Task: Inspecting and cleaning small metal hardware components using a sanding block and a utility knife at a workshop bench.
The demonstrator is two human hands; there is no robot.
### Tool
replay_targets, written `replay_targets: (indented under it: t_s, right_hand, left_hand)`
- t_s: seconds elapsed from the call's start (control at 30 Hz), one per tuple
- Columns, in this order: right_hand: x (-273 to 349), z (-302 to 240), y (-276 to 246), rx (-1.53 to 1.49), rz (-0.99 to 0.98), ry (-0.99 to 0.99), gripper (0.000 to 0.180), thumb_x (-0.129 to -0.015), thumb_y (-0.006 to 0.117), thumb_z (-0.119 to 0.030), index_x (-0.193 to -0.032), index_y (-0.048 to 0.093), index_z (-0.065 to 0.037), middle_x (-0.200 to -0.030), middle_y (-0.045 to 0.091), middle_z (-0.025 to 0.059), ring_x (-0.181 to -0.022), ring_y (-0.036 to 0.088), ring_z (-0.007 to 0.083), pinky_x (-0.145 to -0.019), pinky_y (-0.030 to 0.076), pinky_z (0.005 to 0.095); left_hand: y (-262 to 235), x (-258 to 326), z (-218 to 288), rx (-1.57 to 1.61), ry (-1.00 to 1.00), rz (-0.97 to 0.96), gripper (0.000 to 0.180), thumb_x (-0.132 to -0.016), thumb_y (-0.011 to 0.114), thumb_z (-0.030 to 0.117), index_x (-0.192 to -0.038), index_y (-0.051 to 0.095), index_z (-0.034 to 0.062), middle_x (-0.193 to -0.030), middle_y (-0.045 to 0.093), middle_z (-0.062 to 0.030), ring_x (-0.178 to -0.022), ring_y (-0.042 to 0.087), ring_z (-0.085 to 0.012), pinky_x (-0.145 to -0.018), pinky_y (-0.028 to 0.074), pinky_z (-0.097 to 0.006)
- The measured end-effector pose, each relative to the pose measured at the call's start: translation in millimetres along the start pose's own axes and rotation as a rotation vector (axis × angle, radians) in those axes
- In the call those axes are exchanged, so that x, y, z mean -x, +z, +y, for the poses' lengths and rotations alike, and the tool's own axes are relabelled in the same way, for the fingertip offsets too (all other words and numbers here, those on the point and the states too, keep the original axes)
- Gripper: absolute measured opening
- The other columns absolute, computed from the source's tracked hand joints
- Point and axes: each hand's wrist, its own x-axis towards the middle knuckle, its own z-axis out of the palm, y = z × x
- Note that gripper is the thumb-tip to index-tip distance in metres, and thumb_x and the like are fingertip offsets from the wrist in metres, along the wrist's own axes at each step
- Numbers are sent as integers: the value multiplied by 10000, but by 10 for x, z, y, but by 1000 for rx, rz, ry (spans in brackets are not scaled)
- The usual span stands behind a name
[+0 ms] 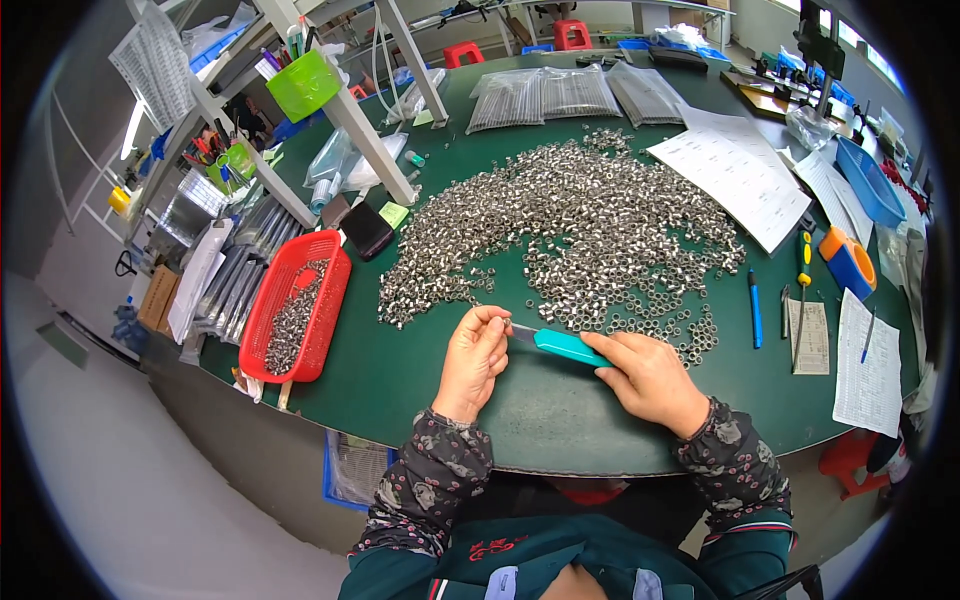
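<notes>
My right hand [650, 382] is closed around a teal utility knife [568, 346], its blade pointing left. At the blade's tip, my left hand [471, 362] pinches a small metal ring [508, 324] between thumb and fingertips. Blade and ring look to be touching, though the fingers partly cover the spot. Just beyond both hands spreads a large pile of small silvery metal rings [590, 215] on the green table [560, 430]. Some rings lie loose along its near right edge. To the left, a red plastic basket [332, 300] holds more rings.
A black phone [368, 232] sits beside the basket. Paper sheets [735, 180], a blue pen [755, 310], a yellow-handled screwdriver [804, 260] and an orange-and-blue tape dispenser [848, 262] lie right. Clear bags [545, 97] lie behind the pile. A shelf post [370, 150] stands far left.
</notes>
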Motion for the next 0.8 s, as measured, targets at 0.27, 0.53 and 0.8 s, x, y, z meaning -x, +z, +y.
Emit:
replay_targets:
  t_s: [0.27,0.53,0.8]
  right_hand:
    - [9,59,10,-191,-97,76,361,-764,569,-110,-1119,534,-54,-778,562,135,-705,559,308,-627,454,392]
    - [43,46,80,-194,-55,120,360,-769,575,-125,-1119,539,-50,-790,568,147,-699,560,322,-629,450,404]
    - [37,-98,112,165,122,-33,397,-748,599,-99,-1135,521,-59,-721,522,99,-654,544,260,-573,451,363]
  left_hand:
    - [51,33,-9,-173,102,13,87,-869,538,97,-943,537,50,-736,507,33,-467,301,10,-384,202,-147]
    - [96,49,-37,-337,176,105,72,-865,544,89,-901,540,27,-635,422,69,-445,273,13,-378,178,-163]
    - [78,-1,-77,-179,134,149,88,-882,516,109,-917,534,30,-730,529,0,-440,292,13,-368,198,-152]
